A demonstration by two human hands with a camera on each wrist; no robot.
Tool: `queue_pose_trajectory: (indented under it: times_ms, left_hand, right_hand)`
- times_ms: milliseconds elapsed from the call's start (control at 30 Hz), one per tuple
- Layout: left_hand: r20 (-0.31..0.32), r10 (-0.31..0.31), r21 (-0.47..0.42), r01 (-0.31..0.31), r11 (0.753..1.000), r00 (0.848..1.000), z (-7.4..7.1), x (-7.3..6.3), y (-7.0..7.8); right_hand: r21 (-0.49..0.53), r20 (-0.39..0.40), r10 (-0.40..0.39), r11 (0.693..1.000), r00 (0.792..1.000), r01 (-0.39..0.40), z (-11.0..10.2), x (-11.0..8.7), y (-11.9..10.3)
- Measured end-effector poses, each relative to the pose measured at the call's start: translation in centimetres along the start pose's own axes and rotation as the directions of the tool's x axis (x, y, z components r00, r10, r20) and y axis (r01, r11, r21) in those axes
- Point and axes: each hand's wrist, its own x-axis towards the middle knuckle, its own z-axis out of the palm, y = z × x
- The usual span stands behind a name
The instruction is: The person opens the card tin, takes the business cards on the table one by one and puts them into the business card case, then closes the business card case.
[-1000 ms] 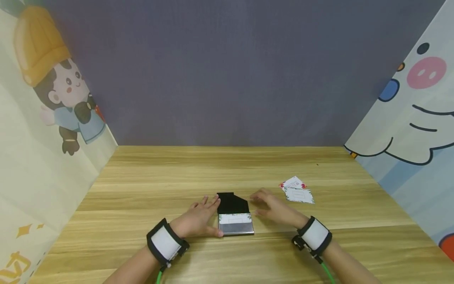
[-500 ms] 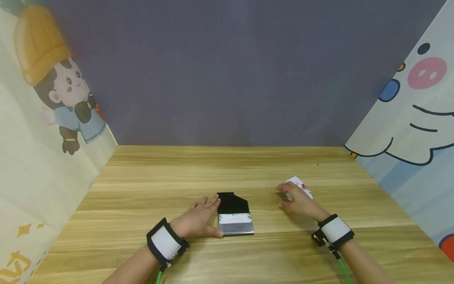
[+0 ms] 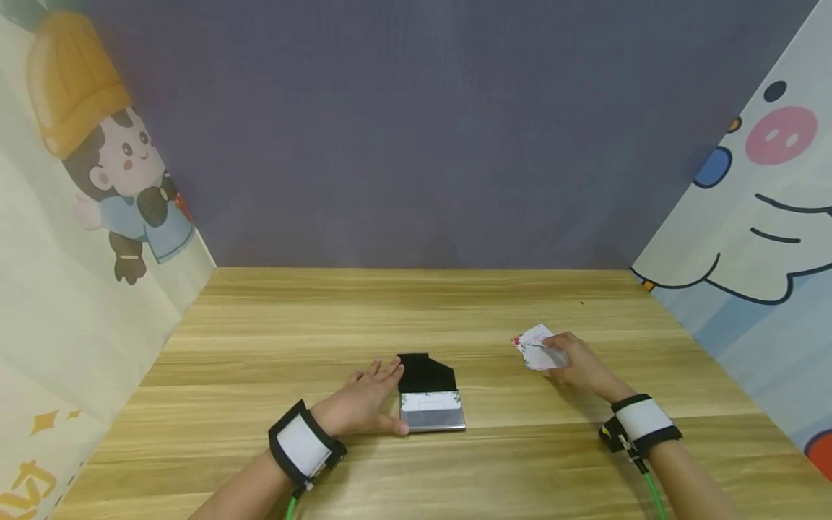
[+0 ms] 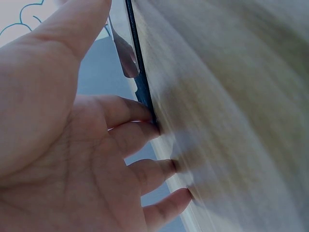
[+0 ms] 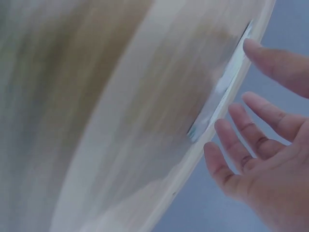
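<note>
An open card case [image 3: 432, 421] lies on the table, its black flap [image 3: 425, 374] turned away from me and a white, leaf-bordered card [image 3: 430, 401] showing inside. My left hand [image 3: 360, 406] rests along the case's left side, thumb at the near corner and fingertips by the flap; in the left wrist view its fingers [image 4: 137, 135] reach down to the table. Over to the right, my right hand [image 3: 581, 367] is at two overlapping cards [image 3: 534, 348], partly covering the upper one. In the right wrist view the thumb [image 5: 275, 63] and the other fingers stand apart beside the cards [image 5: 219, 92].
The wooden table [image 3: 292, 303] runs back to a dark grey panel [image 3: 422, 137]. Printed cartoon sheets stand on the left [image 3: 58, 303] and right [image 3: 780, 238]. Both wrists wear strapped bands [image 3: 303, 442] with green cables.
My right hand has moved right, away from the card case, passing over the loose cards to their right side. The left hand and the case have stayed put.
</note>
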Motion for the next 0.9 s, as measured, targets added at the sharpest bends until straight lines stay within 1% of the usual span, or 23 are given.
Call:
queue_pose_trajectory:
  times_ms: [100,367,633,900]
  left_hand:
    - [-0.002,0.001,-0.001,-0.001,1.000,1.000,0.0,0.0,0.0]
    - [0.001,-0.005,-0.003,0.005,1.000,1.000,0.0,0.1,0.0]
    - [0.002,-0.007,-0.001,0.007,1.000,1.000,0.0,0.0,0.0]
    - [0.000,0.001,-0.002,-0.001,1.000,1.000,0.0,0.0,0.0]
  right_hand:
    - [-0.016,0.006,0.014,1.000,1.000,-0.014,-0.1,-0.1,0.6]
    - [-0.052,0.006,0.007,0.999,1.000,-0.007,-0.3,-0.1,1.4]
    - [-0.041,0.008,0.006,0.999,1.000,-0.006,-0.4,-0.2,1.7]
    - [-0.015,0.018,0.028,1.000,0.999,-0.028,-0.5,-0.1,1.8]
